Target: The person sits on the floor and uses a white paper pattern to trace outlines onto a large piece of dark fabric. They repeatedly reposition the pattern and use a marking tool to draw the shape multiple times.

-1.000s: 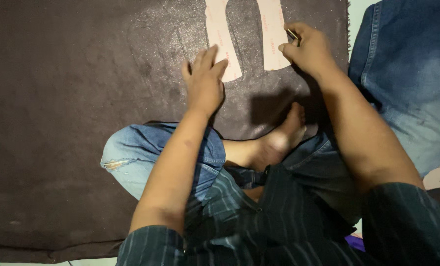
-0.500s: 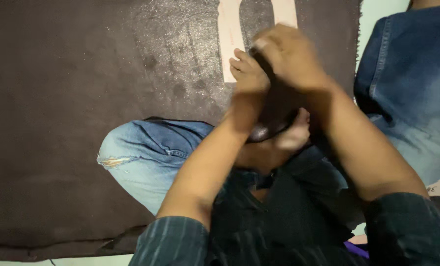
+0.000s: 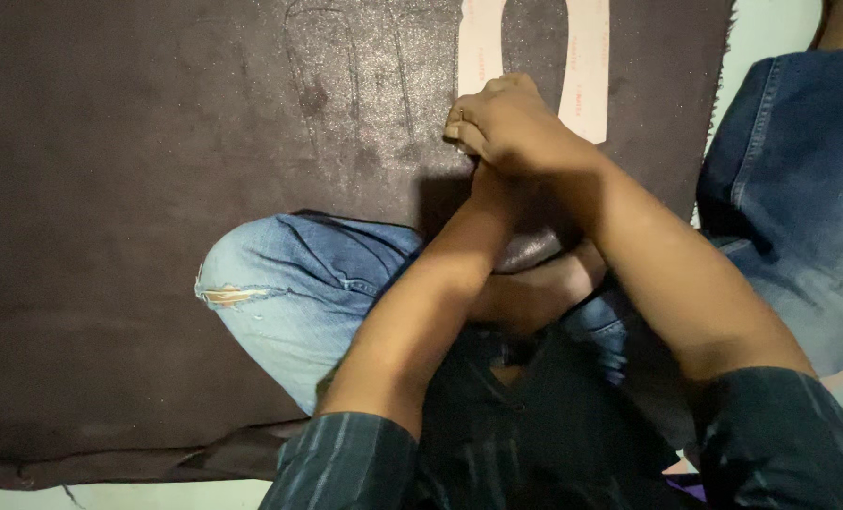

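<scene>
Pale floor (image 3: pixel 771 38), dark brown suede-like sheet (image 3: pixel 110 189) spread on it, U-shaped beige paper pattern (image 3: pixel 587 66) lying on the sheet

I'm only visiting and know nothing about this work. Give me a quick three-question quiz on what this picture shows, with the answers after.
1. True or false: the pale U-shaped template lies on the dark brown sheet.
2. Where is the right hand? A) flat on the blue jeans knee; B) at the template's lower left edge, over the left hand; C) off the sheet.
3. How many faint traced outlines show on the sheet left of the template?

Key
1. True.
2. B; the left hand is mostly hidden beneath it.
3. At least one; the marks are too faint to count more.
</scene>
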